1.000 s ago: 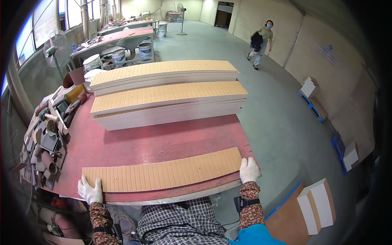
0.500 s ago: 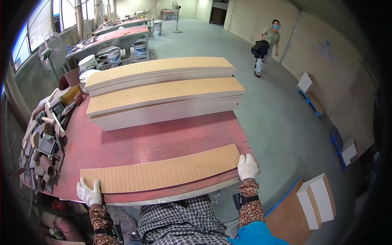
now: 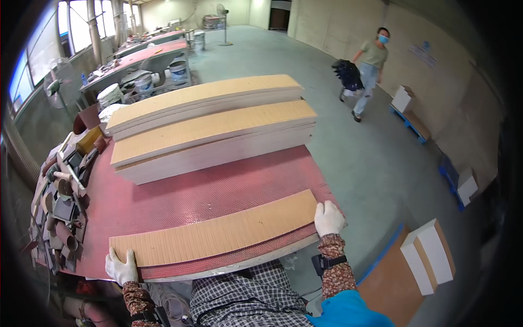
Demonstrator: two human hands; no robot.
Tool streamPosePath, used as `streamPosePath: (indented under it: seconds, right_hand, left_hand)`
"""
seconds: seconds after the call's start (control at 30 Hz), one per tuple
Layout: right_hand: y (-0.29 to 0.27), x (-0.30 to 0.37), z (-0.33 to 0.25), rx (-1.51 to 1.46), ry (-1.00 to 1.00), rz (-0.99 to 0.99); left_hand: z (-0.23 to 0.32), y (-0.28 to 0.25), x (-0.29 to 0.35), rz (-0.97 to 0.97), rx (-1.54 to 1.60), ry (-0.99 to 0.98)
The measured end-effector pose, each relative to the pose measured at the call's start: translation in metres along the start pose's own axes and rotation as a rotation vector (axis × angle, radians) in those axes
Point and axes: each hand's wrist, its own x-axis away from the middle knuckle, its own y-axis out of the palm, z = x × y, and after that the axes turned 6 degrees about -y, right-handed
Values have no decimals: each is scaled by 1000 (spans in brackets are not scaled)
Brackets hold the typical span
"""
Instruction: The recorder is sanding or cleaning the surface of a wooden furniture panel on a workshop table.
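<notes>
White knit gloves [image 3: 123, 267] cover both hands [image 3: 329, 219]; reddish-brown floral sleeves [image 3: 338, 279], black wrist straps [image 3: 334, 262], bright-blue upper sleeve [image 3: 351, 312], black-and-white checked cloth garment [image 3: 245, 297].

underside of tan panel [image 3: 218, 234] hidden, dark bundle [image 3: 348, 75] blurred, wall sign [image 3: 423, 55] illegible

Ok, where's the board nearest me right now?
In the head view, the board lies low centre on the red table, along its near edge, between the left hand and the right hand, with the stacked boards beyond it.
</notes>
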Motion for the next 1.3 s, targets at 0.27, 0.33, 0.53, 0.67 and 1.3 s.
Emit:
streamPosePath:
  seconds: [0.27,0.33,0.53,0.67,1.3]
  right_hand:
    - [4,-2,5,50,-74,66]
    - [4,-2,1,2,-67,66]
    - [-1,-2,-2,77,-97,12]
    - [-2,-2,-6,90,-117,38]
    - [19,-2,-11,182,-82,103]
  left_hand:
    - [6,6,3,54,46,14]
    - [2,6,1,58,44,6]
    - [15,2,3,9,142,-44]
    - [19,0,4,-4,137,-55]
    - [23,8,6,71,154,-40]
